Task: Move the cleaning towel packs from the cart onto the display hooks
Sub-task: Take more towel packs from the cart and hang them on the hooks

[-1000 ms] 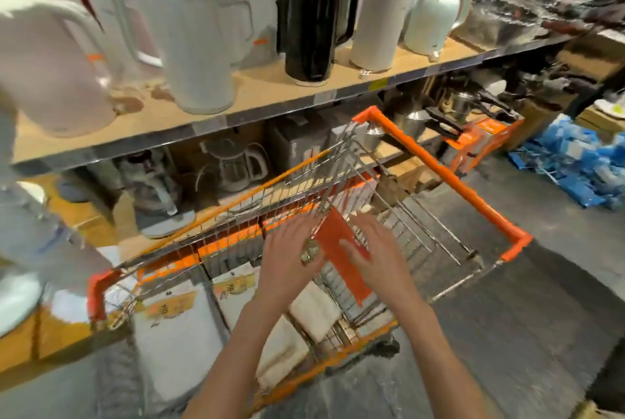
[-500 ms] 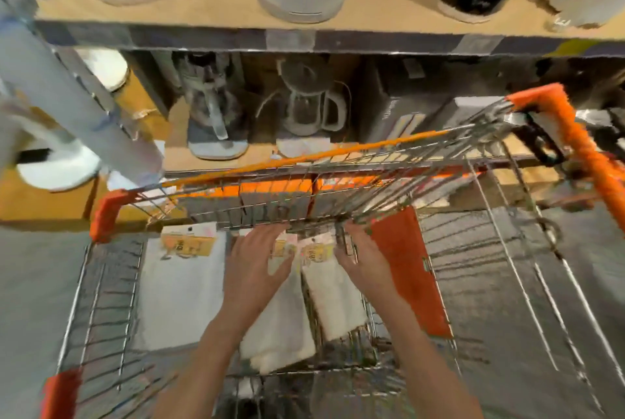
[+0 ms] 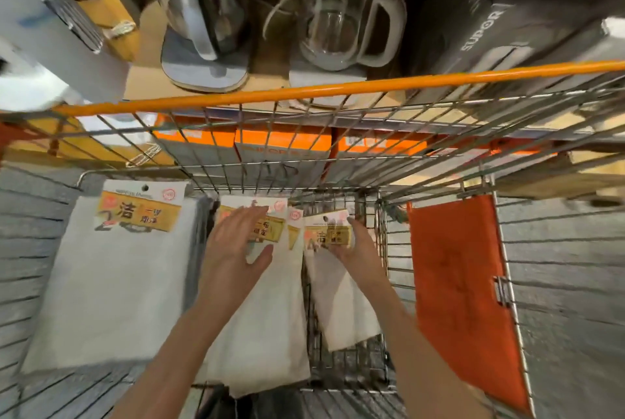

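Both hands reach into the wire cart (image 3: pixel 338 161) where 3 cleaning towel packs lie.

The right hand (image 3: pixel 355 246) pinches the yellow header card of the right pack (image 3: pixel 341 300), which lies near the cart's right side, just beside the orange flap (image 3: pixel 463 290). The left hand (image 3: pixel 236 249), fingers spread and relaxed, rests over the header of the middle pack (image 3: pixel 267 324), grasping nothing. The left pack (image 3: pixel 111 283) lies flat toward the cart's left side, untouched. Beyond the orange rim (image 3: pixel 338 88), a glass kettle (image 3: pixel 341 26) stands on the shelf.

White towel packs (image 3: pixel 111 286) carry yellow labels; cart (image 3: pixel 338 88) rail orange.
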The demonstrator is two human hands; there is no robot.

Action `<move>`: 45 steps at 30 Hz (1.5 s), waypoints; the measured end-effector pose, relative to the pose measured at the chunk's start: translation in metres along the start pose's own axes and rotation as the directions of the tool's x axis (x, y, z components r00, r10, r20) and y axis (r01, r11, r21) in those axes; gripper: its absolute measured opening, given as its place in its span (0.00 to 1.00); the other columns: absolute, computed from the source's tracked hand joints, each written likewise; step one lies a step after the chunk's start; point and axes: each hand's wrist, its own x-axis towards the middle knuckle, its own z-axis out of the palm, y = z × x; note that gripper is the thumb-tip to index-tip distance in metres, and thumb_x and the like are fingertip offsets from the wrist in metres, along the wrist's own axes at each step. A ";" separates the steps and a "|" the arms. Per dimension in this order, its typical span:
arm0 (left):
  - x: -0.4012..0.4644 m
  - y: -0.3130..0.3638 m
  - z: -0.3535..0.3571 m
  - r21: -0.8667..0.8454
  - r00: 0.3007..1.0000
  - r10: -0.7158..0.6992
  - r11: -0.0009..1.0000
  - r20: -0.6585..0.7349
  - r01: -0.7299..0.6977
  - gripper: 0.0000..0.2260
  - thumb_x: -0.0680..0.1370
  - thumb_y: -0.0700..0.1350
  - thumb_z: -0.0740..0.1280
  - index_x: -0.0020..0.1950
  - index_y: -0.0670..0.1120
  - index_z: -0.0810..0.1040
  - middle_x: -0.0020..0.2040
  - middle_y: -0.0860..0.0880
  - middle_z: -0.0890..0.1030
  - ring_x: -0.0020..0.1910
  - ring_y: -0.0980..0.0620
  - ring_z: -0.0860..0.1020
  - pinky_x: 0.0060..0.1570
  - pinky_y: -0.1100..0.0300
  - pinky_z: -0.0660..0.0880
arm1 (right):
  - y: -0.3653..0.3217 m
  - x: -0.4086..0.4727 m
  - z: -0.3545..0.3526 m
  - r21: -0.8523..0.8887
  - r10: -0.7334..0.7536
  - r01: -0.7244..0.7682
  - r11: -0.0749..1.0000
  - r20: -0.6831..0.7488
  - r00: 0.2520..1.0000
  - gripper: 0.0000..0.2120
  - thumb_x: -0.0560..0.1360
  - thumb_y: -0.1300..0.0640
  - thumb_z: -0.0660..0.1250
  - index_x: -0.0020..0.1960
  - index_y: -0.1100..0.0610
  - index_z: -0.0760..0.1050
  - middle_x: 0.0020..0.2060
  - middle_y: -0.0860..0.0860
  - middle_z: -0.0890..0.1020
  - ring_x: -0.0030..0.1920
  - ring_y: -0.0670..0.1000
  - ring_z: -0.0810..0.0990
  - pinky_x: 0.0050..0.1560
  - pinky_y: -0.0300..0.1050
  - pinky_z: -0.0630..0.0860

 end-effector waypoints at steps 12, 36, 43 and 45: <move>-0.013 -0.023 0.023 -0.037 0.994 -0.105 0.994 0.032 0.106 0.22 0.71 0.45 0.67 0.66 0.47 0.73 0.62 0.49 0.76 0.63 0.47 0.73 0.62 0.49 0.71 | 0.024 0.052 0.035 0.177 0.183 -0.163 0.971 -0.104 0.978 0.37 0.65 0.70 0.73 0.69 0.58 0.63 0.57 0.54 0.74 0.59 0.55 0.74 0.56 0.53 0.76; -0.042 0.039 0.003 -0.195 0.996 -0.085 0.978 -0.028 0.078 0.27 0.73 0.56 0.61 0.70 0.46 0.71 0.66 0.48 0.75 0.65 0.48 0.73 0.62 0.44 0.72 | -0.093 -0.074 -0.103 0.384 -0.198 0.216 0.898 -0.086 0.976 0.17 0.73 0.69 0.68 0.53 0.51 0.71 0.48 0.43 0.80 0.48 0.43 0.80 0.38 0.35 0.79; -0.046 0.026 -0.008 -0.391 0.981 -0.190 0.906 -0.033 0.163 0.30 0.71 0.56 0.64 0.71 0.67 0.58 0.69 0.65 0.64 0.67 0.72 0.60 0.64 0.69 0.60 | -0.103 -0.073 -0.030 0.598 -0.090 0.073 0.798 -0.002 0.996 0.17 0.72 0.71 0.67 0.54 0.52 0.72 0.49 0.55 0.80 0.50 0.56 0.80 0.44 0.47 0.81; -0.047 0.007 0.002 -0.427 0.967 -0.254 0.877 -0.025 0.219 0.32 0.70 0.51 0.68 0.70 0.63 0.58 0.68 0.64 0.64 0.65 0.75 0.61 0.65 0.61 0.63 | -0.099 -0.066 -0.005 0.609 -0.059 0.044 0.792 0.004 0.998 0.18 0.73 0.71 0.66 0.59 0.58 0.71 0.45 0.50 0.79 0.44 0.48 0.80 0.38 0.37 0.78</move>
